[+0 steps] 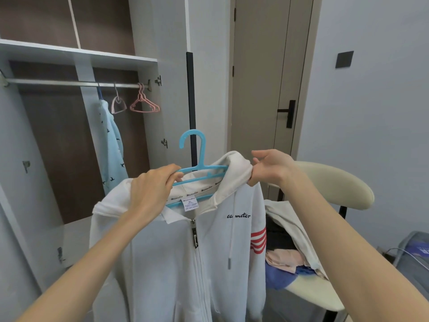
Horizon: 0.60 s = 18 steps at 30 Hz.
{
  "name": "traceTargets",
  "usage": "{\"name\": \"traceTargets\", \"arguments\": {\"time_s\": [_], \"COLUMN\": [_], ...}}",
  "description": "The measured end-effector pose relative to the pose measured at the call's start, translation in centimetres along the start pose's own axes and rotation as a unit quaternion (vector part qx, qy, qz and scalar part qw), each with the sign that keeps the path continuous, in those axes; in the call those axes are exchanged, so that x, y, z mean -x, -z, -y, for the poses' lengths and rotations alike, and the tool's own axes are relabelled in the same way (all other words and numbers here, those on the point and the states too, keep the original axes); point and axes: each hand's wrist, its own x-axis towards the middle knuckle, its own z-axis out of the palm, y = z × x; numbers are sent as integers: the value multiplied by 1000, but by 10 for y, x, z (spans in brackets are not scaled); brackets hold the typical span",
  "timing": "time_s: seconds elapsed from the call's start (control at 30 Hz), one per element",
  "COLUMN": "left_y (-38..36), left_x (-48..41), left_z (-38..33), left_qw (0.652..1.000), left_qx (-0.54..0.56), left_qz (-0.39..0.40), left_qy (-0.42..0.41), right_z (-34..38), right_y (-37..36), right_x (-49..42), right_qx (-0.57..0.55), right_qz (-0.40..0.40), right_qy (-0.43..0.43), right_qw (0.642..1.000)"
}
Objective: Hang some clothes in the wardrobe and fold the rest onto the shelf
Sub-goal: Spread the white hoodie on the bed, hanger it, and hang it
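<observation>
left hand (151, 189) grips hanger (197, 169) arm | right hand (270, 167) pinches hoodie (176, 252) hood | hoodie right of rail (69, 82)

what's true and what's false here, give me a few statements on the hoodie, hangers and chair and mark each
1. The left hand grips the blue hanger set inside the white hoodie. True.
2. The right hand holds nothing. False: it pinches the hoodie's fabric by the hood.
3. The blue hanger's hook is on the wardrobe rail. False: it is held up in front of the wardrobe, off the rail.
4. Empty pink hangers hang on the rail. True.
5. A pile of clothes lies on the chair. True.
</observation>
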Motion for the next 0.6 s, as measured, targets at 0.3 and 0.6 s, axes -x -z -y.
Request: {"name": "traceTargets", "arguments": {"time_s": [0.3,0.6], "left_y": [3,4], "left_x": [-4,-2], "left_z": [8,17], "left_qw": [999,996], "left_qx": [12,54], "left_qz": [-8,-55], "left_qy": [31,54], "right_z": [-25,-14], "right_y": [-16,22], "right_x": [-8,-5], "right_qx": [354,43], "right_qz": [-137,45], "right_qy": [363,-24], "right_qw": [851,998]}}
